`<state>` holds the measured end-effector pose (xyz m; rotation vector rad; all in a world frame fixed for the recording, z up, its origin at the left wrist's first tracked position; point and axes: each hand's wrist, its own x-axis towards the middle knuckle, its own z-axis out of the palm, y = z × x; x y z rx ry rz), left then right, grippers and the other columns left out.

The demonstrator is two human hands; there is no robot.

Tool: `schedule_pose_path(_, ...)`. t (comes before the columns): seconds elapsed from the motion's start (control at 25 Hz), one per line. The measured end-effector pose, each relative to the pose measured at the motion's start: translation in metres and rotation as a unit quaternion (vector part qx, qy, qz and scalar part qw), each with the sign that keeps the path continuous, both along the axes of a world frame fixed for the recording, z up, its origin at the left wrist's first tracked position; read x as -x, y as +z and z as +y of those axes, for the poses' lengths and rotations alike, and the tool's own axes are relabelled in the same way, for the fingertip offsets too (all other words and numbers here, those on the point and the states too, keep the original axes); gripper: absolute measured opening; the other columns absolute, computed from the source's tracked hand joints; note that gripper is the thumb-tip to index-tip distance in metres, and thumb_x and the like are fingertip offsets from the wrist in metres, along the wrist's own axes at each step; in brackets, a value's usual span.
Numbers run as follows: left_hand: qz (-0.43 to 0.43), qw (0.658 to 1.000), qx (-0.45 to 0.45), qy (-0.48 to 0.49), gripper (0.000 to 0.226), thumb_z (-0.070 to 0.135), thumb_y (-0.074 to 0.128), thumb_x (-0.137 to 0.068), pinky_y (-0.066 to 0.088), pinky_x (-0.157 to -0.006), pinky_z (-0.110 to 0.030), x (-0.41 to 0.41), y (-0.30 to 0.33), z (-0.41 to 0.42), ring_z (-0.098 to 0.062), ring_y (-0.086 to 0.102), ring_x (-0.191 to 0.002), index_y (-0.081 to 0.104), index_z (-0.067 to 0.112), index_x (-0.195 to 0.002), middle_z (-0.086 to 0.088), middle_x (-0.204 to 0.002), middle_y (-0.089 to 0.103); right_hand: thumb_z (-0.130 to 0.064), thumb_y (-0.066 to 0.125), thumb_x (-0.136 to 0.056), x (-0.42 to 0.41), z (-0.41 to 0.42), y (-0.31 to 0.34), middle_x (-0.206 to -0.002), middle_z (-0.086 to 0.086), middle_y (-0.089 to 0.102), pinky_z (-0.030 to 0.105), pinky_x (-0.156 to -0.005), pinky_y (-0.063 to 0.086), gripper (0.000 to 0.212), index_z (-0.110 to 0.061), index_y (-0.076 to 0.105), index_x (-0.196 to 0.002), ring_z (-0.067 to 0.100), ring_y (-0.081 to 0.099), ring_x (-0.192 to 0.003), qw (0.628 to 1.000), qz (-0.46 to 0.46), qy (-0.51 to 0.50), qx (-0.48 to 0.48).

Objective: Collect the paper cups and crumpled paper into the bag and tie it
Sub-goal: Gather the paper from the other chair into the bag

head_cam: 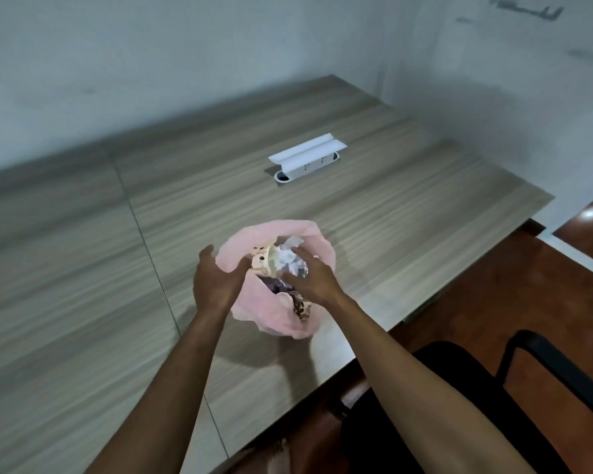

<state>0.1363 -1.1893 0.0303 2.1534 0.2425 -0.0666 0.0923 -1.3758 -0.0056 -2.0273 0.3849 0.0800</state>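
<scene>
Sitting open on the wooden worktop: pink bag containing paper cups and crumpled paper. Hovering over it, 2 hands: left hand spread wide, right hand fingers loosely extended, holding nothing.

The bag is thin pink plastic, translucent, soft and wrinkled, with a faint sheen. Inside it lies crumpled paper, white and matt, full of creases, beside a paper cup, cream with brown printed spots, dull in finish. The bench has a pale wood-grain top, smooth and matt, with a white smooth plastic socket box set in it. The floor is reddish-brown and glossy.
</scene>
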Motion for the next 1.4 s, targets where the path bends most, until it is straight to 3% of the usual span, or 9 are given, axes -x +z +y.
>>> schedule_pose_path(0.08,0.028,0.999,0.021,-0.009,0.077,0.047,0.077,-0.078,0.042,-0.096,-0.032,-0.008,-0.011,0.005,-0.030,0.056,-0.123,0.044,0.018,-0.142,-0.011,-0.135,0.060,-0.030,0.065,-0.092,-0.004,0.002,-0.006,-0.141,0.003,0.055,0.007,-0.089,0.038,0.053,-0.020,0.049,-0.141,0.017,0.054,-0.119,1.000,-0.008,-0.019,0.006)
schedule_pose_path(0.16,0.039,0.999,0.027,-0.010,0.065,0.044,0.075,-0.081,0.041,-0.091,-0.030,-0.013,-0.022,0.008,-0.029,0.057,-0.120,0.052,0.016,-0.135,-0.009,-0.131,0.062,-0.027,0.061,-0.093,-0.002,-0.002,-0.020,-0.136,0.008,0.058,0.020,-0.099,0.037,0.047,-0.015,0.051,-0.138,0.026,0.052,-0.124,0.982,-0.043,-0.149,0.104)
schedule_pose_path(0.24,0.053,0.998,0.035,-0.008,0.053,0.041,0.069,-0.087,0.039,-0.090,-0.030,-0.019,-0.031,0.009,-0.030,0.057,-0.120,0.057,0.011,-0.130,-0.011,-0.131,0.062,-0.031,0.063,-0.091,0.001,-0.011,-0.033,-0.135,0.015,0.055,0.037,-0.102,0.040,0.056,-0.011,0.044,-0.140,0.035,0.048,-0.126,0.961,0.051,-0.243,0.126)
schedule_pose_path(0.36,0.048,0.997,0.050,-0.020,0.038,0.033,0.056,-0.096,0.036,-0.088,-0.028,-0.026,-0.040,0.007,-0.032,0.056,-0.118,0.061,0.007,-0.123,-0.013,-0.130,0.062,-0.019,0.062,-0.087,0.005,-0.025,-0.050,-0.121,0.020,0.064,0.032,-0.082,0.049,0.036,-0.004,0.060,-0.119,0.037,0.062,-0.110,0.936,0.185,-0.299,0.016)
schedule_pose_path(0.48,0.031,0.997,0.054,-0.048,0.026,0.026,0.048,-0.099,0.039,-0.084,-0.031,-0.032,-0.045,-0.002,-0.033,0.059,-0.110,0.064,0.008,-0.110,-0.014,-0.117,0.066,-0.013,0.057,-0.083,0.014,-0.042,-0.046,-0.098,0.015,0.072,0.023,-0.073,0.043,0.019,-0.004,0.072,-0.090,0.034,0.067,-0.095,0.907,0.118,-0.402,-0.028)
schedule_pose_path(0.64,0.049,0.990,0.096,-0.094,0.026,0.024,0.047,-0.099,0.047,-0.096,-0.042,-0.031,-0.049,-0.049,-0.033,0.060,-0.107,0.065,0.009,-0.109,-0.013,-0.115,0.067,-0.017,0.061,-0.082,0.048,-0.079,-0.029,-0.094,0.009,0.074,0.024,-0.082,0.045,0.017,-0.010,0.074,-0.089,0.029,0.066,-0.096,0.868,0.063,-0.493,-0.018)
schedule_pose_path(0.76,0.065,0.977,0.139,-0.151,0.024,0.021,0.046,-0.098,0.047,-0.090,-0.039,-0.014,-0.052,-0.101,-0.033,0.062,-0.104,0.065,0.007,-0.104,-0.013,-0.108,0.067,-0.021,0.064,-0.083,0.082,-0.109,-0.019,-0.094,0.008,0.075,0.024,-0.086,0.046,0.017,-0.012,0.076,-0.092,0.028,0.067,-0.096,0.836,0.041,-0.548,0.012)
schedule_pose_path(0.92,0.084,0.964,0.155,-0.198,0.030,0.021,0.044,-0.099,0.046,-0.098,-0.040,0.008,-0.056,-0.154,-0.032,0.060,-0.113,0.063,0.005,-0.117,-0.014,-0.120,0.065,-0.022,0.064,-0.086,0.118,-0.131,-0.017,-0.098,0.008,0.076,0.024,-0.087,0.047,0.016,-0.013,0.077,-0.093,0.027,0.067,-0.099,0.826,0.059,-0.560,0.038)
schedule_pose_path(1.4,-0.004,0.982,0.062,-0.177,0.031,0.024,0.043,-0.099,0.041,-0.082,-0.038,0.015,-0.063,-0.192,-0.040,0.058,-0.101,0.058,-0.002,-0.099,-0.028,-0.110,0.063,-0.023,0.066,-0.081,0.163,-0.151,-0.041,-0.089,0.000,0.075,0.023,-0.086,0.052,0.016,-0.016,0.077,-0.092,0.017,0.069,-0.094,0.842,0.080,-0.533,-0.039)
